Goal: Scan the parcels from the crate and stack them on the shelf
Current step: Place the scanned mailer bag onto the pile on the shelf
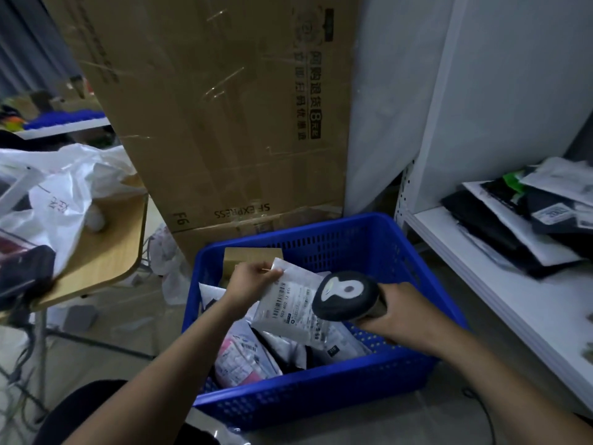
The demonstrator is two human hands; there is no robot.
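A blue plastic crate point(321, 390) sits on the floor in front of me, holding several soft parcels and a small brown box point(250, 255). My left hand point(253, 281) pinches the top edge of a white parcel point(290, 303) over the crate, its barcode label facing up. My right hand point(407, 313) grips a black handheld scanner point(348, 295), whose head hovers just over the parcel's right side. The white shelf point(500, 277) stands to the right with a pile of dark and white parcels point(526, 220) on it.
A tall cardboard box point(224, 117) leans behind the crate. On the left, a wooden tabletop point(106, 252) carries a white plastic bag point(57, 200) and a dark object. Loose wrapping lies on the floor by the table's legs.
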